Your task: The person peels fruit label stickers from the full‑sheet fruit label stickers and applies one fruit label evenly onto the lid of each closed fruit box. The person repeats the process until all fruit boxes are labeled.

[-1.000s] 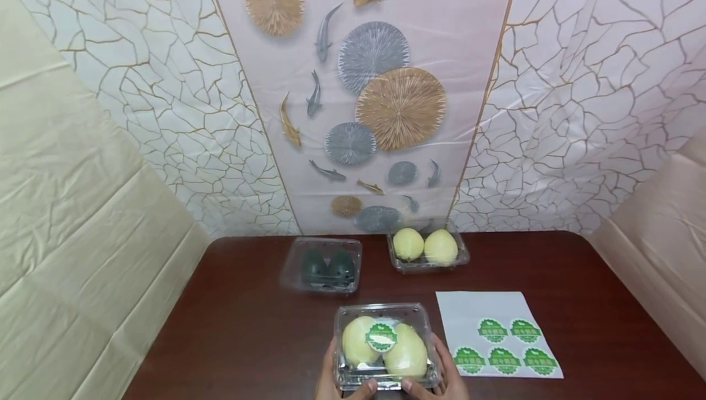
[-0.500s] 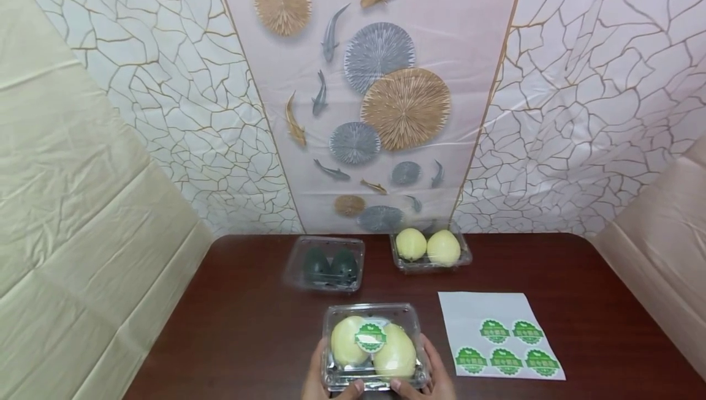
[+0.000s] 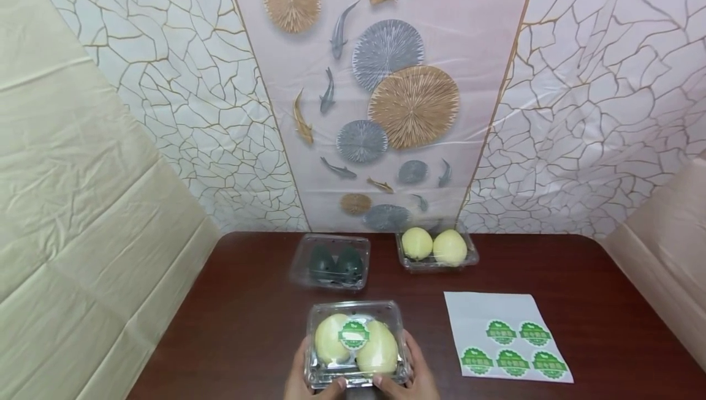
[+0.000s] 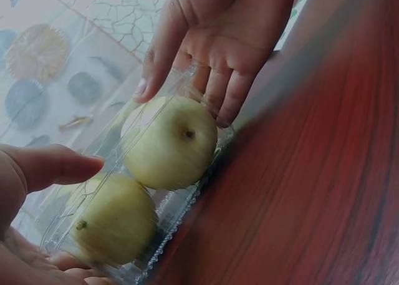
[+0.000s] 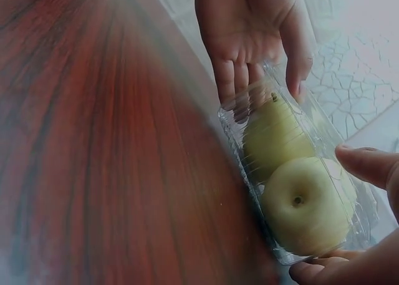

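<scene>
In the head view, both hands hold a clear plastic clamshell box (image 3: 380, 309) at the near edge of the table. Two pale yellow-green pears (image 3: 333, 340) sit inside it. A round green-and-white sticker (image 3: 353, 334) is on its lid. My left hand (image 3: 300, 374) grips the box's left side, thumb on the near edge. On the opposite side my right hand (image 3: 417, 373) grips it in the same way. Both wrist views show thumbs over the lid and fingers (image 5: 240, 88) at the side and below. Whether the box touches the table cannot be told.
At the back left stands a clear box (image 3: 361, 245) with two dark green fruits. A further clear box (image 3: 471, 255) with two pale yellow fruits is at the back right. A white sheet (image 3: 485, 305) with several green stickers lies on the right. Patterned cloth (image 3: 309, 192) hangs behind the table.
Both hands have moved left with the box of pears, away from the sticker sheet. The camera view has shifted slightly. The grip looks unchanged.
</scene>
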A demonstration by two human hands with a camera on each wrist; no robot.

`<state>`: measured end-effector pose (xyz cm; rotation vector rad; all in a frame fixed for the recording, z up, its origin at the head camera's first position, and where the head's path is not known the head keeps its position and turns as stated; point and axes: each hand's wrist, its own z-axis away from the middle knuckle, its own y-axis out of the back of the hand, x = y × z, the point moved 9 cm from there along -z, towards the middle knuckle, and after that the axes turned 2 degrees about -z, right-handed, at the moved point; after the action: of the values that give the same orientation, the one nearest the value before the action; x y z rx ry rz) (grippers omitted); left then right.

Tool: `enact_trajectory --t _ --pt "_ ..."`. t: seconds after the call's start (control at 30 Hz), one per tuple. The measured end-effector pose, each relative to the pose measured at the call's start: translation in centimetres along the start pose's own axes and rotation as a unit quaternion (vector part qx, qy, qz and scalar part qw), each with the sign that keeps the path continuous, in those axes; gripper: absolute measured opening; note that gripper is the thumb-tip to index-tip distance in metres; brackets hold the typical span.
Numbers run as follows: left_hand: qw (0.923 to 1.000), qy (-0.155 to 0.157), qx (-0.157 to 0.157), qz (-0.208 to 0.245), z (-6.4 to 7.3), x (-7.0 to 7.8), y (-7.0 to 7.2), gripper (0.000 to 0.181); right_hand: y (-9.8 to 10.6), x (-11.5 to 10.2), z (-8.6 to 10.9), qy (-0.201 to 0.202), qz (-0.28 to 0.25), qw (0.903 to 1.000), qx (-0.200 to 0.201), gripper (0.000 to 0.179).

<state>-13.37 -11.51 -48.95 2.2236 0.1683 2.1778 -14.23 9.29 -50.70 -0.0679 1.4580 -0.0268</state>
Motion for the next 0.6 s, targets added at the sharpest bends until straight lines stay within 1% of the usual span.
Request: enact_trajectory --t 0.13,0.27,0.37,0.6 --pt "0.9999 -0.012 0.0 0.006 -0.1 0.1 0.7 0.095 -1.0 -0.4 -0.2 0.02 -0.022 0.9991 -0.03 0.101" --pt "0.9997 -0.023 0.002 0.007 -0.3 0.1 1.4 0.094 -1.7 -0.9 -0.4 0.04 -0.035 0.9974 -0.05 0.101" --pt "0.9996 -0.022 0.016 0.003 -0.2 0.0 2.0 0.093 -2.2 -0.9 -0.6 0.049 -0.032 0.9966 -0.058 0.101" --pt "0.9989 -0.015 0.038 0.024 0.1 -0.2 3.4 0.093 -3.3 -1.6 -1.0 0.085 0.011 0.9947 -0.056 0.095"
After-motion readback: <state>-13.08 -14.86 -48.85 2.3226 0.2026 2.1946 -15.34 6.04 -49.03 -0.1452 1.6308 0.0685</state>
